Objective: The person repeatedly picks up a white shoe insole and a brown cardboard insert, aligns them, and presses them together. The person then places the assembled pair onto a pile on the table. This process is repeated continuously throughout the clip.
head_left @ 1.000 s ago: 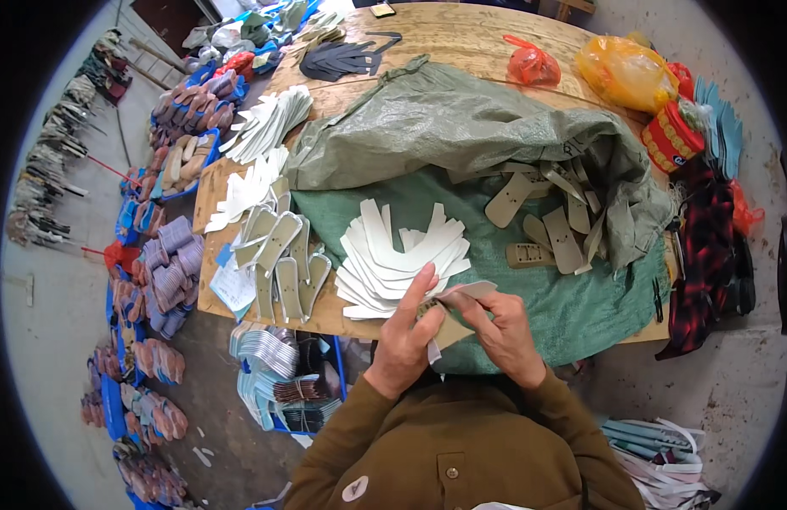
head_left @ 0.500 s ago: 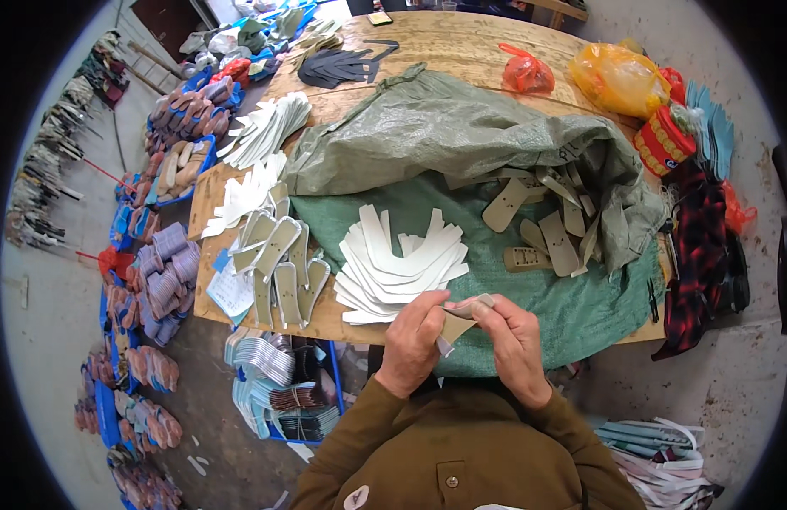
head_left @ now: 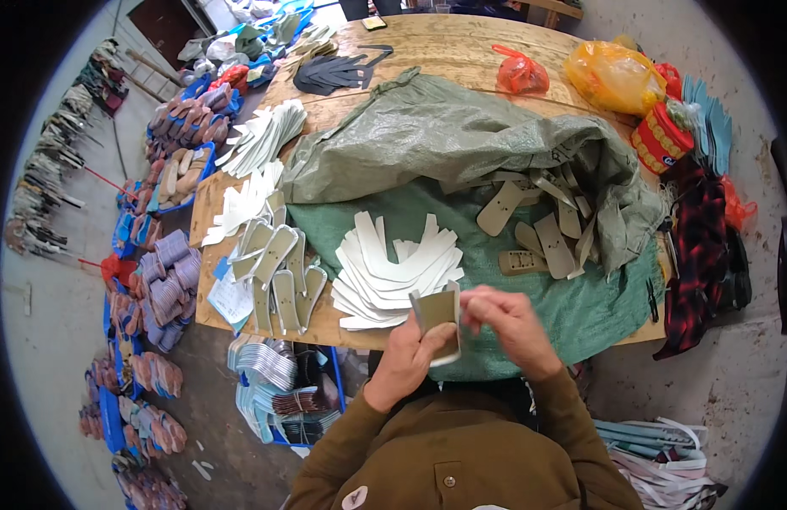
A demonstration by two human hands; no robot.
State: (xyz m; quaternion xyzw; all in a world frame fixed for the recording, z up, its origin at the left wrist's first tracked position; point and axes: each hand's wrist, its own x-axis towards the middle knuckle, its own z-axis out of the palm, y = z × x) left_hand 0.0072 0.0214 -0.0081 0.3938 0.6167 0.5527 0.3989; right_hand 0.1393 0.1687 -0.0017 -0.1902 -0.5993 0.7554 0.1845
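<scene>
My left hand (head_left: 404,361) grips a khaki shoe piece (head_left: 438,311) with pale edging, its thumb pressed on the face. The piece stands tilted up, curved at both sides. Close by its right edge is my right hand (head_left: 514,330), fingers pinched together and slightly blurred; whether they hold the edging is unclear. Just beyond my hands lies a fanned pile of white U-shaped strips (head_left: 392,270). To the left sit several khaki pieces with pale edges (head_left: 278,255). Plain khaki pieces with small holes (head_left: 553,245) spill from the mouth of a woven sack (head_left: 461,127).
More white strips (head_left: 266,136) and dark cut pieces (head_left: 334,75) lie on the wooden table (head_left: 444,36). Red (head_left: 522,72) and yellow (head_left: 614,76) plastic bags rest at the far right. A blue crate (head_left: 338,378) with stacked parts stands below the table's front edge.
The khaki piece has turned upright in my left hand, its face now showing. My right hand has shifted from gripping its top to its right edge.
</scene>
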